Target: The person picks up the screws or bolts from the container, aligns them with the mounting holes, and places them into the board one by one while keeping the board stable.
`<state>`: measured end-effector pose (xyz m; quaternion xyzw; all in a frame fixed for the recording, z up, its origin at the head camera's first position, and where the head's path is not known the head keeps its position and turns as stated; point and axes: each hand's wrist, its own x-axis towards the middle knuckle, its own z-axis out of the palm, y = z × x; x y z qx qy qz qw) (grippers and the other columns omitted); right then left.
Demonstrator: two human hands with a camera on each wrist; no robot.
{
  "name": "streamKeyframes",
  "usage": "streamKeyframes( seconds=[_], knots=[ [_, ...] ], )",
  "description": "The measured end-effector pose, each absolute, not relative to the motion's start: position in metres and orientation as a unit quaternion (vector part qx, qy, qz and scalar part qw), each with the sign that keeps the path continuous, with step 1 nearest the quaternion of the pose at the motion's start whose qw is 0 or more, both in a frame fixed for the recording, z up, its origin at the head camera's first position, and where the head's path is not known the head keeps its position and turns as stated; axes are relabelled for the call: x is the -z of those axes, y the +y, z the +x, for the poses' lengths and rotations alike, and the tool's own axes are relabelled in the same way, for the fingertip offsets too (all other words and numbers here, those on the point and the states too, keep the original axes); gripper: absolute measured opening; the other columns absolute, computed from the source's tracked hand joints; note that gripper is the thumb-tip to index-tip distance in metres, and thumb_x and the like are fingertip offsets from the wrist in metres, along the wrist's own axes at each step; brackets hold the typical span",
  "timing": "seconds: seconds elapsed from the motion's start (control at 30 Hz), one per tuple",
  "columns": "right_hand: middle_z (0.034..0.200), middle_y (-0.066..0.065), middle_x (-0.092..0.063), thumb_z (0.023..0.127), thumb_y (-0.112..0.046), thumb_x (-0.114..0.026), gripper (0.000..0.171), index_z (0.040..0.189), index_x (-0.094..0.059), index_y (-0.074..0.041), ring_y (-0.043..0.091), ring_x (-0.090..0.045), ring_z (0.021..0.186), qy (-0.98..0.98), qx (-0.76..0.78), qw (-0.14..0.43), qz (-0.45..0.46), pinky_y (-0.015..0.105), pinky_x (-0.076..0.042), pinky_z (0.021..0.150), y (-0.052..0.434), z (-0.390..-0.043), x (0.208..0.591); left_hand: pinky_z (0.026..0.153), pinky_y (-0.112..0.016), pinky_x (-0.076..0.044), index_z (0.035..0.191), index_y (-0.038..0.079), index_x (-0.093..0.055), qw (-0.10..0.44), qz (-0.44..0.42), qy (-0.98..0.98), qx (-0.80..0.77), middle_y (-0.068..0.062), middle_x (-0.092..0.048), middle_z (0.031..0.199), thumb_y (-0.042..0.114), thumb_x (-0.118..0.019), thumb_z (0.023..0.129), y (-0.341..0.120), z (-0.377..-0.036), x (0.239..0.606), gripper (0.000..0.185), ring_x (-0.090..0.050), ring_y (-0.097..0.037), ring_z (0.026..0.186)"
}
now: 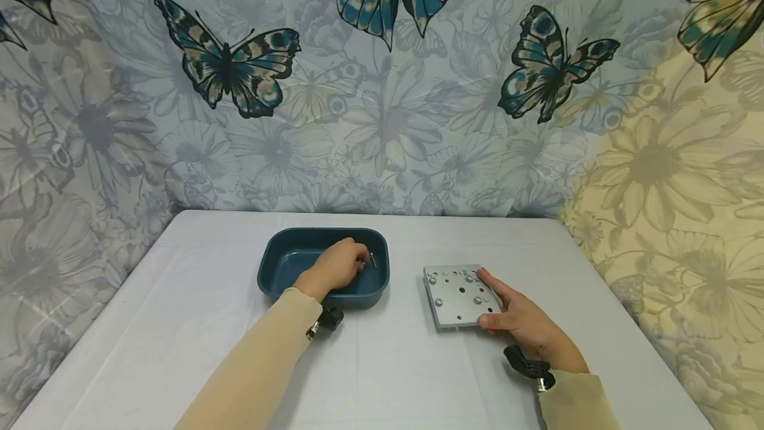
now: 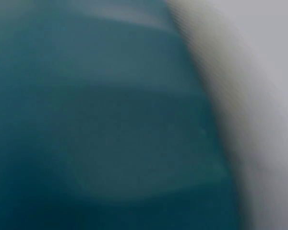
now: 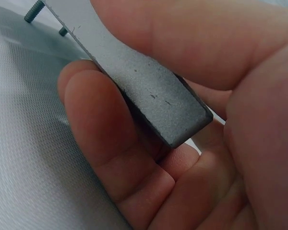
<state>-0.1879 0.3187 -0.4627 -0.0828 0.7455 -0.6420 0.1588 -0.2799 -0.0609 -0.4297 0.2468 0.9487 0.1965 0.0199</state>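
"Silver metal plate (image 1: 450,310): where is it sitting?"

"Between the thumb and fingers of the right hand (image 1: 525,324). They are pinching it by the edges. Screw heads (image 1: 438,302) are showing left of the fingertips, and shanks (image 3: 34,11) are poking out underneath, toward the white cloth (image 1: 394,370)."

"And the left hand (image 1: 337,265)?"

"It is resting inside the blue tray (image 1: 358,301), fingers curling downward. A loose screw (image 1: 373,260) is showing just beside the fingertips. I cannot tell whether they are pinching it; the left wrist view is giving only blur."

"The step in hand?"

"My judgement: the left fingers are picking out a screw. Pinching just one, near its head, should be leaving the shank pointing free of the fingertips. Meanwhile the right thumb should be pressing only the rim, covering no holes, and the grip should be holding the plate level."
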Motion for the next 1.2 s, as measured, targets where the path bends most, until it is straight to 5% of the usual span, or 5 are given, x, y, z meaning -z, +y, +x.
streamKeyframes(
  seconds=[0.37,0.5,0.67,0.97,1.2],
  knots=[
    [0.143,0.024,-0.038,0.083,-0.002,-0.080,0.104,0.162,-0.015,-0.016,0.018,-0.055,0.063,0.748,0.639,0.160,-0.080,0.024,-0.048,0.057,0.319,-0.187,0.462,0.082,-0.034,-0.054,0.115,0.011,-0.072,0.062,0.192,0.896,-0.396,0.000,-0.069,0.104,0.014,-0.065,0.099,-0.063,-0.279,0.413,0.018,-0.066,-0.013,0.091],
    [0.110,0.021,-0.061,0.083,-0.008,-0.082,0.104,0.162,-0.015,-0.017,0.018,-0.054,0.059,0.768,0.615,0.160,-0.077,0.023,-0.045,0.051,0.316,-0.185,0.458,0.084,-0.038,-0.056,0.123,0.010,-0.068,0.100,0.157,0.844,-0.502,-0.007,-0.070,0.107,0.015,-0.066,0.098,-0.059,-0.276,0.406,0.025,-0.069,-0.015,0.090],
    [0.076,0.013,-0.061,0.083,-0.013,-0.083,0.105,0.162,-0.015,-0.018,0.019,-0.054,0.058,0.784,0.594,0.162,-0.079,0.024,-0.044,0.048,0.313,-0.186,0.457,0.093,-0.046,-0.051,0.120,0.005,-0.069,0.122,0.129,0.795,-0.580,-0.008,-0.071,0.105,0.014,-0.068,0.097,-0.051,-0.271,0.396,0.025,-0.068,-0.025,0.098],
    [0.080,0.015,-0.061,0.082,-0.014,-0.083,0.106,0.162,-0.014,-0.017,0.021,-0.056,0.060,0.787,0.589,0.163,-0.086,0.025,-0.046,0.051,0.311,-0.189,0.458,0.091,-0.044,-0.053,0.113,0.004,-0.071,0.153,0.139,0.749,-0.629,-0.008,-0.071,0.102,0.011,-0.066,0.097,-0.018,-0.261,0.384,0.017,-0.068,-0.021,0.092],
    [0.077,0.014,-0.060,0.081,-0.016,-0.084,0.105,0.162,-0.015,-0.016,0.022,-0.056,0.060,0.794,0.581,0.157,-0.082,0.027,-0.047,0.050,0.312,-0.188,0.459,0.067,-0.033,-0.048,0.112,0.013,-0.072,0.158,0.166,0.783,-0.578,0.003,-0.070,0.096,0.018,-0.066,0.098,0.024,-0.247,0.386,0.016,-0.066,-0.022,0.082]
  ],
)
